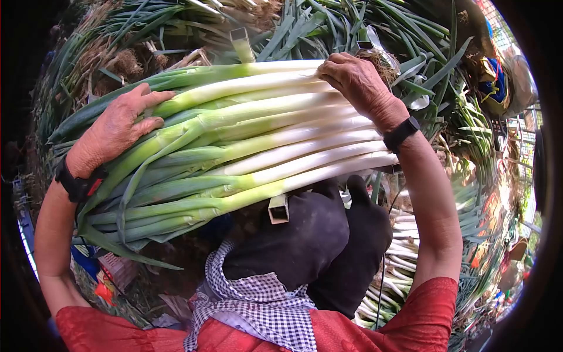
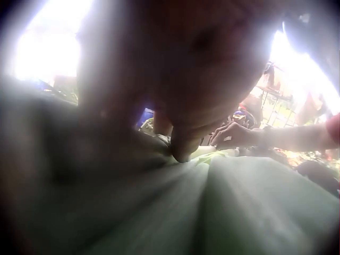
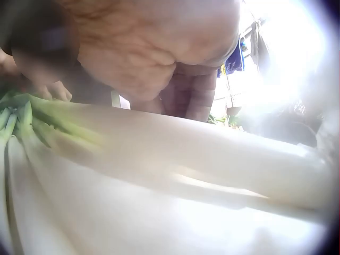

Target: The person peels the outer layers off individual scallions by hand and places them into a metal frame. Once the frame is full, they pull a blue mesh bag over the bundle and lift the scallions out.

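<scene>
- Nearest, we are seeing a checked cloth (image 1: 252, 317) covering part of the lap, probably to keep dirt off the dark trousers (image 1: 287, 234).
- Just past the knees, we are finding a square metal tube (image 1: 278, 211) standing at the near edge of the leeks (image 1: 264, 141), apparently to stop them rolling lapward.
- The leeks are lying side by side across the person's front, white ends right and leaves left, seemingly to keep the ends level.
- The left hand (image 1: 120, 126) is resting over the leaves, thumb and forefinger spread, and we are taking this as steadying the floppy part.
- Well apart from it, the right hand (image 1: 360, 82) is curling its fingers over the farthest white stems, perhaps keeping the row snug.
- Beyond, a second tube (image 1: 242, 50) is rising at the far edge, probably fencing that side.
- Farthest, we are noticing a leafy heap (image 1: 311, 29) lying loose.
</scene>
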`<action>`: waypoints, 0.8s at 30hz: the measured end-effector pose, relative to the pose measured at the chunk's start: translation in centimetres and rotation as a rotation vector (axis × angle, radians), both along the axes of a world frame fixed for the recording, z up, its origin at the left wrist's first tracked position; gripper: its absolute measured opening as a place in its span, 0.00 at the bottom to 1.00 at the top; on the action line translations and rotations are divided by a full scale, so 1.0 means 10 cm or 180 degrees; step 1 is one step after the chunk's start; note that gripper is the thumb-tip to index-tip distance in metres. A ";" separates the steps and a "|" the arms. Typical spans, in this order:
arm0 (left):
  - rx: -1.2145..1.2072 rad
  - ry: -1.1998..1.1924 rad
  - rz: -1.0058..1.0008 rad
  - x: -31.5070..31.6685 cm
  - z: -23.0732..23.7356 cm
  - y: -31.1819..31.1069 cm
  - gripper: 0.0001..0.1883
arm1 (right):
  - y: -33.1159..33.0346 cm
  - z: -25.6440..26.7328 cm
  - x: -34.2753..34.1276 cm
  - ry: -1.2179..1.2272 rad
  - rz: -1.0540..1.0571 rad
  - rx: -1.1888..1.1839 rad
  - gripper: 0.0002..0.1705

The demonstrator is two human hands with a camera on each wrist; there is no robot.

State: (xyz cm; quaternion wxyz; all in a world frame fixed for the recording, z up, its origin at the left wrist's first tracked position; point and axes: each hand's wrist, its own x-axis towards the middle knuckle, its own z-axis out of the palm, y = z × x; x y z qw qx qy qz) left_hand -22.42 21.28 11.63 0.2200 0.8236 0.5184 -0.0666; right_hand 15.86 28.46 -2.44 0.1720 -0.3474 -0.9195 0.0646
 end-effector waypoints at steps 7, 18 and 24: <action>0.0095 -0.0006 0.0023 0.01 -0.02 -0.02 0.26 | -0.02 0.01 -0.06 -0.0305 -0.0089 0.0248 0.06; 0.0062 0.0053 0.0135 0.09 0.01 -0.10 0.27 | 0.00 -0.04 0.55 0.5760 -0.2334 -0.2536 0.11; -0.0060 -0.0010 0.0058 0.09 0.02 -0.06 0.25 | 0.15 -0.32 2.00 0.6699 -0.2370 -0.1273 0.11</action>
